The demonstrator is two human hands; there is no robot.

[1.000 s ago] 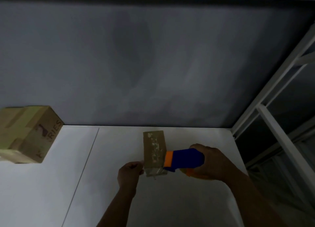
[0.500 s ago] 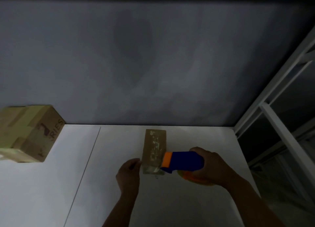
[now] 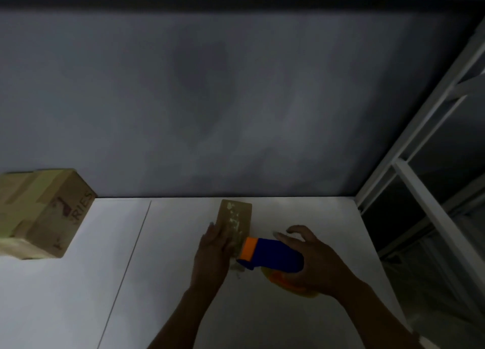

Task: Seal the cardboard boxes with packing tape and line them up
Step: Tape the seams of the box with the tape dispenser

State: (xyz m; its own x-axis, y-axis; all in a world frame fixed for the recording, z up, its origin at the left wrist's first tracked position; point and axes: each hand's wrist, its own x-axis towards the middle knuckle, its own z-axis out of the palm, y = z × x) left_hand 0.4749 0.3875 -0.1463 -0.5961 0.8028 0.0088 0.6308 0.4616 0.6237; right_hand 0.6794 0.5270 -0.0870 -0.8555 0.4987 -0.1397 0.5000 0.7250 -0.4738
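On the small box [image 3: 237, 213], left fingers [image 3: 217, 233] lie flat; right fingers [image 3: 299, 230] grip the tape dispenser [image 3: 275, 254].

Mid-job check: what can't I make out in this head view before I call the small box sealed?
- Tape on the small cardboard box: head view is dim; the left hand and tape dispenser cover its near end.
- Grip of the right hand on the tape dispenser: too dim and blurred to tell.
- Larger cardboard box: cut off by the left edge; its print reads only partly.
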